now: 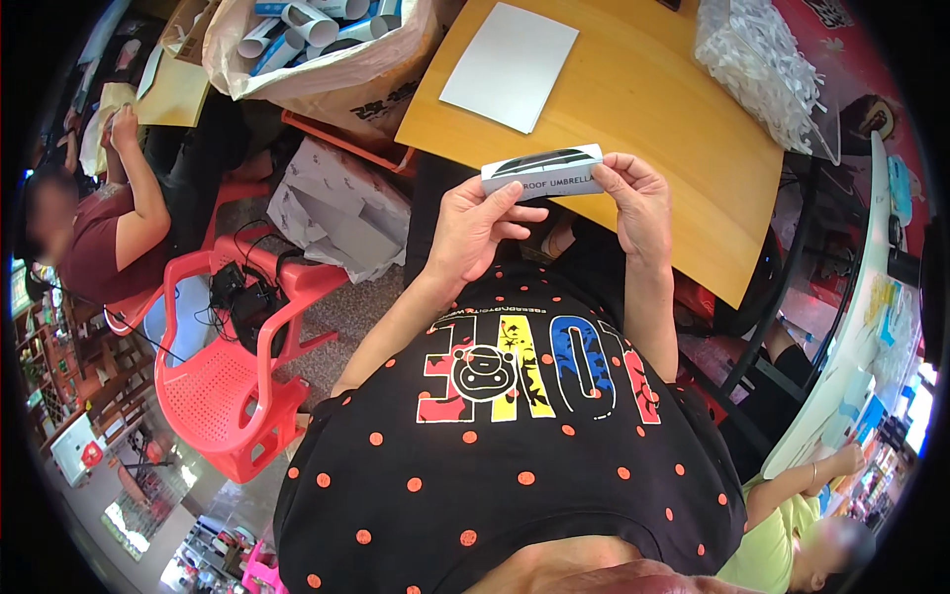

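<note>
Shows dark capitals [559, 184] on the pale carton [534, 190], upper centre; large multicoloured letters [524, 356] on the black shirt [505, 450], mid-frame; dark characters [389, 103] on the whitish sack [332, 101], upper left.

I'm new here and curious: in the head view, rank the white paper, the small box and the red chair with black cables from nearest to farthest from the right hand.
1. Small box: touching the right hand.
2. White paper: ahead and leftward, on the table.
3. Red chair: far to the left.
</note>
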A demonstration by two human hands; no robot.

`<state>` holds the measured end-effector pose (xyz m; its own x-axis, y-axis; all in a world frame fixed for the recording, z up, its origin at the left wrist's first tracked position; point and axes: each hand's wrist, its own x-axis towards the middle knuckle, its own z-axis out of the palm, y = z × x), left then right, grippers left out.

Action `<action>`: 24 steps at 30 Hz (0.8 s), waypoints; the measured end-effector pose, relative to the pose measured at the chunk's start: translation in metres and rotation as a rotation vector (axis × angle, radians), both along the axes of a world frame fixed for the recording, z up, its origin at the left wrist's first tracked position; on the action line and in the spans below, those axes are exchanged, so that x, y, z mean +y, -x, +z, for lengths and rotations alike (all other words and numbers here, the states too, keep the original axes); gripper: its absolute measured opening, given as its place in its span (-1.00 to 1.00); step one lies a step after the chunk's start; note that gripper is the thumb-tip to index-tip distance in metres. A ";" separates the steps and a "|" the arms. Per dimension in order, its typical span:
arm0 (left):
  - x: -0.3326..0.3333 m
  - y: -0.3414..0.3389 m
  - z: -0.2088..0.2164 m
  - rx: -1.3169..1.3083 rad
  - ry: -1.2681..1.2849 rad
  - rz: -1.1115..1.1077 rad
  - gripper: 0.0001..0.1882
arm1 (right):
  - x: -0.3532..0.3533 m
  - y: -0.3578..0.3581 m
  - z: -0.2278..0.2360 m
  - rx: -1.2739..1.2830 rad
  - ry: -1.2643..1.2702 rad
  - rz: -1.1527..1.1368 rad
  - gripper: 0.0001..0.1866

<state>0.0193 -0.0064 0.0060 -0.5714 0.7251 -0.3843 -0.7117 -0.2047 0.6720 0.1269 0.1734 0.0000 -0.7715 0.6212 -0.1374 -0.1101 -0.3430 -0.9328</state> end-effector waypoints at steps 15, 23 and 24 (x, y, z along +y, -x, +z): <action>0.000 -0.004 0.001 -0.051 -0.012 -0.033 -0.73 | 0.001 -0.003 0.001 -0.029 -0.028 0.006 -0.84; 0.001 -0.006 -0.002 -0.021 -0.087 0.033 -0.71 | -0.003 -0.004 0.001 -0.042 -0.044 0.031 -0.84; 0.001 -0.006 -0.002 -0.006 -0.090 0.037 -0.71 | -0.004 -0.004 0.001 -0.040 -0.047 0.031 -0.84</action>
<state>0.0251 -0.0056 0.0042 -0.5965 0.7350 -0.3223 -0.7064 -0.2902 0.6455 0.1312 0.1694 0.0011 -0.7849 0.6036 -0.1398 -0.0620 -0.3010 -0.9516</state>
